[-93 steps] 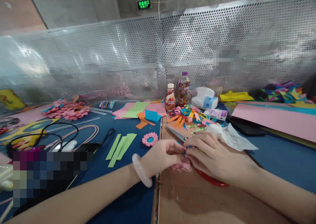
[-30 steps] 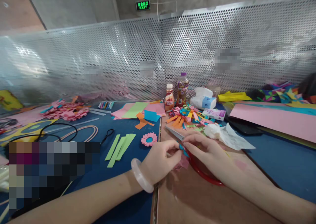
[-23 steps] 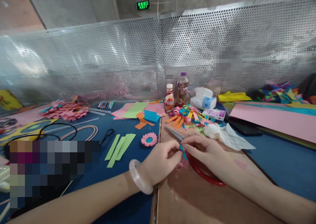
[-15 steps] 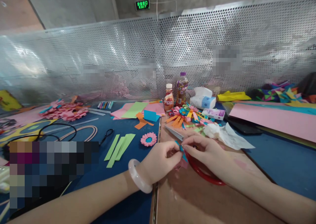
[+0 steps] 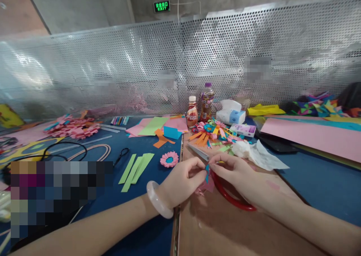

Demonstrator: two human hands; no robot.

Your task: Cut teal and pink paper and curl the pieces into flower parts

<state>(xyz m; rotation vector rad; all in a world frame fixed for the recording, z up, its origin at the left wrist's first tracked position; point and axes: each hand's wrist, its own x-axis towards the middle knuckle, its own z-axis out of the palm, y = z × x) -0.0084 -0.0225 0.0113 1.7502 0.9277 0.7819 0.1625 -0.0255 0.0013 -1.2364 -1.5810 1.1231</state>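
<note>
My left hand (image 5: 182, 182), with a pale bangle (image 5: 158, 200) on its wrist, pinches a small blue paper strip (image 5: 207, 172) from the left. My right hand (image 5: 235, 173) pinches the same strip from the right, fingertips almost touching. Both hands hover just over a brown board (image 5: 225, 229). Under them lies a fringed pink paper piece (image 5: 205, 188). Red-handled scissors (image 5: 229, 197) lie beneath my right hand, the blades (image 5: 197, 152) pointing away to the left.
A pink paper flower (image 5: 169, 159) and green strips (image 5: 137, 167) lie on the blue table (image 5: 324, 181). Behind are two bottles (image 5: 200, 109), a tissue pack (image 5: 232, 115), crumpled tissue (image 5: 258, 154), coloured loop flowers (image 5: 213, 132), pink sheets (image 5: 310, 135), cables (image 5: 70, 150), a perforated metal screen (image 5: 180, 64).
Both hands have risen slightly off the pink fringed piece. The blue strip between the fingertips has turned more upright. My head has shifted a little.
</note>
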